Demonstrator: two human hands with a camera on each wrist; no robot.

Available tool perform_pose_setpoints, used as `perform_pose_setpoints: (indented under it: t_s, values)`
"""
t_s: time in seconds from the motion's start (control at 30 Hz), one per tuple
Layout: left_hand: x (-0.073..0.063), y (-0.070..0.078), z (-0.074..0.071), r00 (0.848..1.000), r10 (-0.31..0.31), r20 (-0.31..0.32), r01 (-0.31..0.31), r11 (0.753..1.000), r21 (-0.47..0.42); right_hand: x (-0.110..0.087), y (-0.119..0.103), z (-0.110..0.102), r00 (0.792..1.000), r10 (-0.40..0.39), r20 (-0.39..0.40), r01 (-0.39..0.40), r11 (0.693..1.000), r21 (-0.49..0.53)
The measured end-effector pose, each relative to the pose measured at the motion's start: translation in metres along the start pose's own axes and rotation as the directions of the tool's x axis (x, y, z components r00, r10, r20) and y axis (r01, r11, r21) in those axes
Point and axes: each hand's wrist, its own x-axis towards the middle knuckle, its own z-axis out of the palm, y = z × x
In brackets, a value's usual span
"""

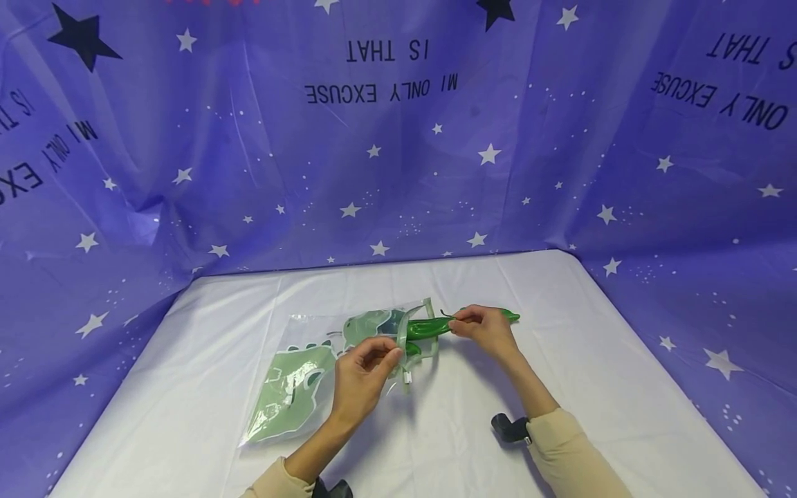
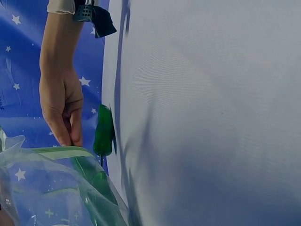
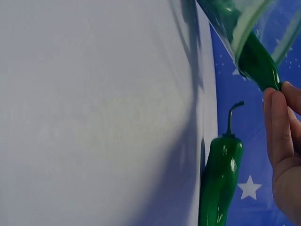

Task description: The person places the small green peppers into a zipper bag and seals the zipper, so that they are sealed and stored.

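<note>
My left hand (image 1: 360,380) pinches the rim of a clear zip bag (image 1: 292,394) printed with a green cartoon dinosaur. The bag's mouth gapes toward the right. My right hand (image 1: 488,333) grips one end of a glossy green chili pepper (image 1: 426,328), whose other end is inside the bag mouth. Through the plastic, more green pepper (image 3: 223,14) shows in the right wrist view. Beyond my right hand a second chili pepper (image 3: 221,176) with a curved stem lies on the table, partly hidden by that hand in the head view.
A white cloth (image 1: 473,443) covers the table. Purple star-printed curtains (image 1: 398,173) hang behind it and along both sides. Black wrist mounts (image 1: 509,429) stick out from the beige sleeves (image 1: 575,449). The bag's zip slider (image 1: 407,377) hangs below its mouth.
</note>
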Motion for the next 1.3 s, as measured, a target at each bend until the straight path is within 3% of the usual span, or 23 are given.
perform_pose_setpoints:
  t_s: [0.37,0.63,0.8,1.03,1.3]
  values:
    - [0.001,-0.002,0.0,1.0,0.005,-0.002,-0.005,1.0,-0.018,0.002,-0.003,0.017,0.997,-0.061,-0.055,0.057,0.997,-0.06]
    - [-0.001,-0.028,-0.001,1.0,0.015,0.004,-0.015,0.998,-0.057,0.004,-0.008,0.03,0.994,-0.082,-0.068,0.075,0.992,-0.102]
    - [-0.002,-0.032,-0.003,1.0,0.021,0.009,-0.021,0.996,-0.09,0.005,-0.01,0.036,0.994,-0.077,-0.075,0.071,0.994,-0.079]
    - [-0.002,-0.027,-0.003,1.0,0.0,0.006,0.001,0.995,-0.102,0.003,-0.01,0.042,0.994,-0.084,-0.072,0.075,0.991,-0.112]
    - [0.001,-0.002,-0.002,1.0,-0.017,0.003,0.017,0.992,-0.126,0.003,-0.013,0.045,0.992,-0.116,-0.05,0.107,0.982,-0.153]
